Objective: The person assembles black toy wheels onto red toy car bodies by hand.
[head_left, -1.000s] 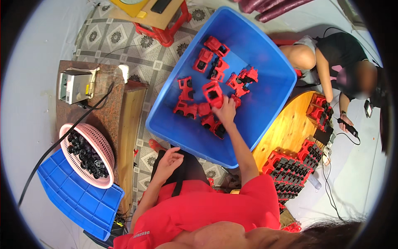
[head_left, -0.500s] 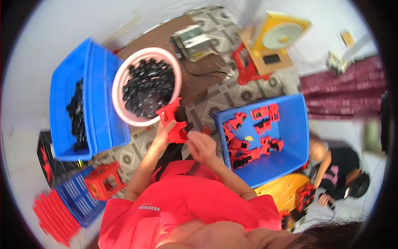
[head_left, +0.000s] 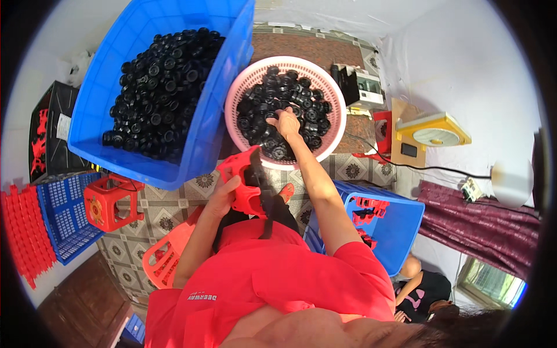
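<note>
My left hand [head_left: 220,198] grips a red plastic toy vehicle body [head_left: 248,199] by its side, with dark parts along its right edge. It is held in front of my waist, near the basket's lower rim. My right hand [head_left: 286,124] reaches into a round pink basket [head_left: 285,61], among many small black toy wheels [head_left: 310,113]. Thumb and fingers close around a black wheel [head_left: 272,115] there; the fingertips are partly hidden. Left of the basket, a large blue bin [head_left: 225,75] holds a heap of similar black wheels [head_left: 165,95].
A blue bin [head_left: 406,232] with red toy bodies stands at my right. Past it sits another person [head_left: 426,290]. A red stool [head_left: 110,203], an orange chair [head_left: 174,240] and a blue crate [head_left: 69,214] are at left. A yellow fan [head_left: 438,135] stands at far right.
My right hand has left the red body and moved forward into the pink basket. The left hand still holds the body. The view has turned, so the basket sits more centrally.
</note>
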A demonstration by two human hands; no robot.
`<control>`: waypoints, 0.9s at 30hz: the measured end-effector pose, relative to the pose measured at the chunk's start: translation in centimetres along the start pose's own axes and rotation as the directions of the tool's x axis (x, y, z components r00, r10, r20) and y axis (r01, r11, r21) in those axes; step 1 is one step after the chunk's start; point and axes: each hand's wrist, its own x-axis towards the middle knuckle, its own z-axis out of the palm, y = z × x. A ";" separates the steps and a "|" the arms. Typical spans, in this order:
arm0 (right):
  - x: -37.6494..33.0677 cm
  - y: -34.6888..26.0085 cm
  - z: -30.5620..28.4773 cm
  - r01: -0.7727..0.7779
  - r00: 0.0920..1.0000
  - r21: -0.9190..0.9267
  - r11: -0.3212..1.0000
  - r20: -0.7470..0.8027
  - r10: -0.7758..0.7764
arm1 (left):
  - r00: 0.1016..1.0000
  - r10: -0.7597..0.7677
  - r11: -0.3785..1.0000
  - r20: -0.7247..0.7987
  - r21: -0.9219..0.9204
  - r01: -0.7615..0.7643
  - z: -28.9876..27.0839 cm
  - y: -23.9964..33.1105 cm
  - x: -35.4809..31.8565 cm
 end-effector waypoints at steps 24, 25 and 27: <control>-6.2 -4.3 -11.9 -0.057 0.928 0.968 0.245 0.142 -0.344 | 0.950 0.153 0.979 -0.272 0.169 -0.109 4.8 0.9 9.4; -5.8 -3.4 -11.8 -0.038 0.919 0.920 0.390 0.186 -0.349 | 0.948 0.154 0.979 -0.279 0.172 -0.108 4.7 0.7 9.5; -5.4 -2.6 -11.9 -0.023 0.909 0.853 0.521 0.235 -0.345 | 0.956 0.116 0.982 -0.271 0.178 -0.069 4.9 0.6 9.8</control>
